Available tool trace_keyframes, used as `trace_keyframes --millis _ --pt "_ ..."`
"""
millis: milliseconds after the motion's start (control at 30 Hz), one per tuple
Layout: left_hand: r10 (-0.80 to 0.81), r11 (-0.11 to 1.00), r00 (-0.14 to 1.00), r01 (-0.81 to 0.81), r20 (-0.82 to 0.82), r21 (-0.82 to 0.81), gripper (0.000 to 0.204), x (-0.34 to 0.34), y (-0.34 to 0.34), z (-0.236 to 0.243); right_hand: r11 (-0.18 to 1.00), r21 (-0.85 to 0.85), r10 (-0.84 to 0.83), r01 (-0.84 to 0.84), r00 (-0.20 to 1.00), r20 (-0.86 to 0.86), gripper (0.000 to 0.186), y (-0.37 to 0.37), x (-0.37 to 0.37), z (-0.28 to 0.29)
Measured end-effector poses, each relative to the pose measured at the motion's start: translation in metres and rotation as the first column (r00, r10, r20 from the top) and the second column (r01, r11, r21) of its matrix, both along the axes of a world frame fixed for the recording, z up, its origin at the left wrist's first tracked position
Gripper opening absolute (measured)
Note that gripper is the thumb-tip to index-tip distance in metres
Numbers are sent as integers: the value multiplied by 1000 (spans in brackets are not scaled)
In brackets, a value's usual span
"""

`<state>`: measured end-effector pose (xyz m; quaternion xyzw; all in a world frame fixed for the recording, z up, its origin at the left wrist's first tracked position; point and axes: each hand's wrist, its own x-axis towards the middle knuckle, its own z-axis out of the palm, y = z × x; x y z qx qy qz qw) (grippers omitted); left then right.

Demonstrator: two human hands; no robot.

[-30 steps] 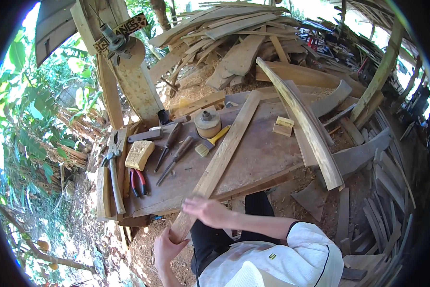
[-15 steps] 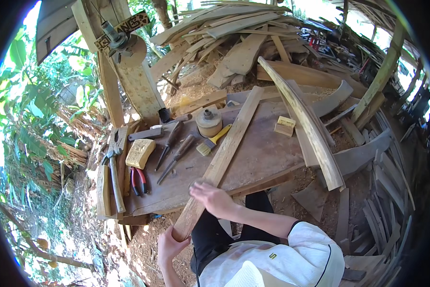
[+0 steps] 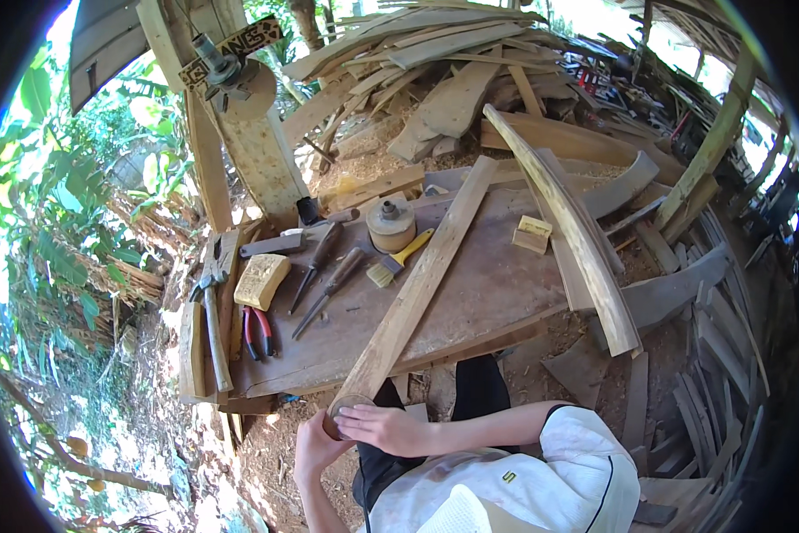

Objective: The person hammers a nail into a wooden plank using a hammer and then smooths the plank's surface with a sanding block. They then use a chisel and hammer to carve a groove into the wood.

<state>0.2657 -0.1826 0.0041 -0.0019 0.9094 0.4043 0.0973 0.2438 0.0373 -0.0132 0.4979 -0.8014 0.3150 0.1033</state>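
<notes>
A long, narrow wooden plank point(image 3: 426, 275) lies diagonally across the workbench point(image 3: 497, 302), its near end sticking out over the front edge toward me. My left hand point(image 3: 313, 449) cups that near end from below and the left. My right hand point(image 3: 383, 428) lies over the same end from the right, fingers pointing left across the rounded brown tip point(image 3: 350, 404). What lies under the right palm is hidden.
Left of the plank on the bench lie two chisels point(image 3: 319, 266), a yellow-handled brush point(image 3: 399, 259), a round wooden pot point(image 3: 391, 222), a yellow block point(image 3: 260, 280), red-handled pliers point(image 3: 257, 330) and a hammer point(image 3: 211, 306). A curved timber point(image 3: 568, 222) and small block point(image 3: 533, 234) sit right. Boards are piled behind point(image 3: 435, 53).
My right hand has slid down the plank from above the bench edge to its near tip. The left hand has come up to meet it there.
</notes>
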Motion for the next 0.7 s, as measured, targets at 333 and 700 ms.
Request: trace_keyframes --millis 333,700 --pt "8 1000 991 -4 -133 27 47 4 7 0 996 -60 -65 71 993 94 37 11 -14 2" --pt "4 997 990 -15 -138 -76 51 14 3 6 978 -32 -201 208 969 145 38 47 -45 15"
